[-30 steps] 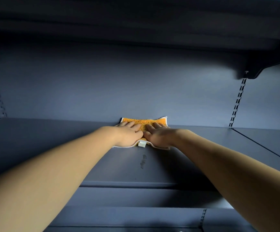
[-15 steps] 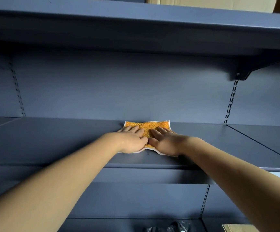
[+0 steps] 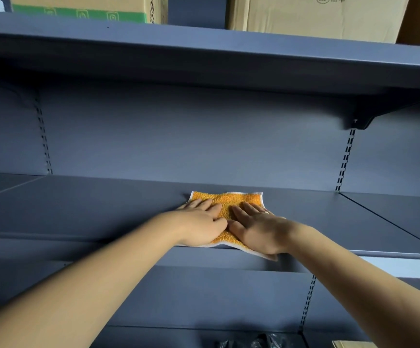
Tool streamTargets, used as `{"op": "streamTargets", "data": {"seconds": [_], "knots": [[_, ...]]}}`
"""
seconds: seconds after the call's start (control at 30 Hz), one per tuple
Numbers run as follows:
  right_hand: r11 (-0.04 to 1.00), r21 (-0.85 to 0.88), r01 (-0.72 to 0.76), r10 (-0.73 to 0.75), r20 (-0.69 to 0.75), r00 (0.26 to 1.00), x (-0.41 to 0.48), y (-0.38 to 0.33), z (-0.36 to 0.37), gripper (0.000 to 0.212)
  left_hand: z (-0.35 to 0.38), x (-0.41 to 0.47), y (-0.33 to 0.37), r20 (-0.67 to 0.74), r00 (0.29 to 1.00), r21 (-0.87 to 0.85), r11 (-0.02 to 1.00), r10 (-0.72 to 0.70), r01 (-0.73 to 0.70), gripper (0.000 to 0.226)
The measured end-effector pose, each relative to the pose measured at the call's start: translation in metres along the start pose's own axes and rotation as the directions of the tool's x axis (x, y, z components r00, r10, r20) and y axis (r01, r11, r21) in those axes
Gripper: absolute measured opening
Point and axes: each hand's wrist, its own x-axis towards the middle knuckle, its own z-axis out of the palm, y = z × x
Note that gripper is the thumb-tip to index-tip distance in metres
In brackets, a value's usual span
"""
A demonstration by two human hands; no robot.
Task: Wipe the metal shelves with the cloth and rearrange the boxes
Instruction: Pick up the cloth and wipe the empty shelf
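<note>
An orange cloth (image 3: 226, 200) with a white edge lies flat on the grey metal shelf (image 3: 90, 209), its near edge reaching the shelf's front lip. My left hand (image 3: 200, 223) presses on its left half with straight fingers. My right hand (image 3: 256, 228) presses on its right half, fingers flat, a ring on one finger. Both hands lie side by side, thumbs nearly touching. Two cardboard boxes stand on the shelf above: one with a green band (image 3: 83, 8) at the left, a plain brown one (image 3: 314, 16) at the right.
The upper shelf's front edge (image 3: 204, 43) overhangs the hands. A dark bracket (image 3: 359, 119) and slotted uprights (image 3: 344, 159) sit at the right. A lower shelf holds dark plastic-wrapped items (image 3: 251, 342) and a cardboard corner (image 3: 349, 344).
Both hands have drawn the cloth from the back of the shelf toward its front edge. The view has tilted up, so the boxes on the upper shelf now show.
</note>
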Motion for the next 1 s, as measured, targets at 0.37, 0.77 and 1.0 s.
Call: {"op": "streamTargets", "data": {"seconds": [0.37, 0.77, 1.0], "knots": [[0.999, 0.02, 0.044, -0.044, 0.008, 0.999, -0.002, -0.048, -0.009, 0.075, -0.002, -0.022, -0.039, -0.003, 0.999, -0.014, 0.999, -0.039, 0.039, 0.06], [1.0, 0.004, 0.017, -0.017, 0.055, 0.998, 0.064, -0.028, -0.024, 0.078, -0.017, 0.043, -0.062, 0.058, 0.996, 0.034, 0.998, -0.061, 0.059, 0.06], [1.0, 0.008, -0.023, 0.022, 0.101, 0.995, 0.113, -0.014, -0.033, 0.079, -0.03, 0.087, -0.077, 0.111, 0.991, 0.009, 0.997, -0.076, 0.076, 0.059]]}}
